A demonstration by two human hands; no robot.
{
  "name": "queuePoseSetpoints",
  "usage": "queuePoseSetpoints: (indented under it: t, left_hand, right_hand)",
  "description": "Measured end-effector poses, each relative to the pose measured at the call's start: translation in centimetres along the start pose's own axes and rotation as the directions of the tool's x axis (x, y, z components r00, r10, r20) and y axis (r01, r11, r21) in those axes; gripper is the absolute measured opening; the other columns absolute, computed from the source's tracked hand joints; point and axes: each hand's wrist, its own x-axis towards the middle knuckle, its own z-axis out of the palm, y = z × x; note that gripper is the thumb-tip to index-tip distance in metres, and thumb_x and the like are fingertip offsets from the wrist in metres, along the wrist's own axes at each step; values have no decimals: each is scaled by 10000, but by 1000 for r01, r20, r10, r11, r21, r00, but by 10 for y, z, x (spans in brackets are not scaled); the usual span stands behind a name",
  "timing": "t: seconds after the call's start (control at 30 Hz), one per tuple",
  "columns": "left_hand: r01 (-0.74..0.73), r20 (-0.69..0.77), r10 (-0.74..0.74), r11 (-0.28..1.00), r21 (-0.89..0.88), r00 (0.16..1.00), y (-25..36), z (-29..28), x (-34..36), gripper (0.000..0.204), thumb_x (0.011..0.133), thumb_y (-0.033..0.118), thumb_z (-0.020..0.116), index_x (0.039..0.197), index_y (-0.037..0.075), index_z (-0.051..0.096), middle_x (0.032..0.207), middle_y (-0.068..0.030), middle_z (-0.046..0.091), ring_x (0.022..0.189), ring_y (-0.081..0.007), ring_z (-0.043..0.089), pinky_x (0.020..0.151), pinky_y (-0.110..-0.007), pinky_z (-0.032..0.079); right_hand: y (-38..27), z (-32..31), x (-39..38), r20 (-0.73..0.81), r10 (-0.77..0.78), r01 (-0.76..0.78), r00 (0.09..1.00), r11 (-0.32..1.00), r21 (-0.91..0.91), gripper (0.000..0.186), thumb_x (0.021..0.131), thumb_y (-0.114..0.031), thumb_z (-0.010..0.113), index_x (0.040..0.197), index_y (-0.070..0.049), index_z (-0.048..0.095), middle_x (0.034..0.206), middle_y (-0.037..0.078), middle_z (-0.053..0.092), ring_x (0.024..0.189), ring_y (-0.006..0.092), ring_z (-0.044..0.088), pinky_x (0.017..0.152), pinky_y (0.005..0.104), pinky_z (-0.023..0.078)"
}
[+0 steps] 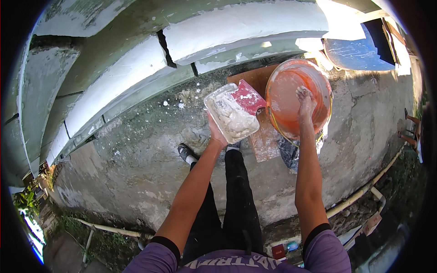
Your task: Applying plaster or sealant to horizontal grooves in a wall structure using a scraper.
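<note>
My left hand (217, 133) is closed round the near left side of a pale rectangular plastic tub (221, 111). Thick whitish-grey paste (234, 119) coats the tub's inside. Across the tub's far right corner lies a flat red piece (248, 97) smeared with white, perhaps a scraper; its exact kind is unclear. My right hand (307, 96) reaches over the opening of an orange bucket (291, 125) that holds cloudy, pinkish-looking liquid. White residue covers its fingers, which are loosely bent and apart, with nothing visible in them.
The bucket stands by a brown board (266, 144) on the rough concrete floor (150, 159). Dark plastic (289, 154) lies beside it. A green and white wall (246, 27) runs along the far side, with a blue container (357, 50) at far right. Pipes (350, 200) edge the near side.
</note>
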Motion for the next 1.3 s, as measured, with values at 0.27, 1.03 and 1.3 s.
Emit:
queuePoseSetpoints:
  t: [0.27,1.03,1.3]
  left_hand:
    - [-20,7,20,1000,5,1000,8,-10,5,894,838,781,286,1466,144,315,1448,-109,403,1275,-361,444,1043,-540,379]
    - [-41,80,49,994,-104,996,28,20,-80,864,857,768,249,1447,145,356,1415,-86,458,1243,-305,496,1054,-467,397]
    - [-192,126,205,975,-111,970,80,42,-193,856,871,762,195,1417,133,390,1360,-105,498,1220,-290,512,1040,-459,415]
  right_hand:
    - [15,24,-29,354,486,-557,799,821,130,213,958,-171,469,1008,-23,614,800,61,647,638,150,592,570,262,475]
    - [-162,142,-219,835,-36,722,549,525,-451,293,846,-64,596,1136,-29,594,908,201,640,766,346,647,683,422,511]
    - [-215,192,-317,940,100,839,325,429,-335,513,837,-68,554,1339,-101,450,789,271,612,710,451,589,662,546,479]
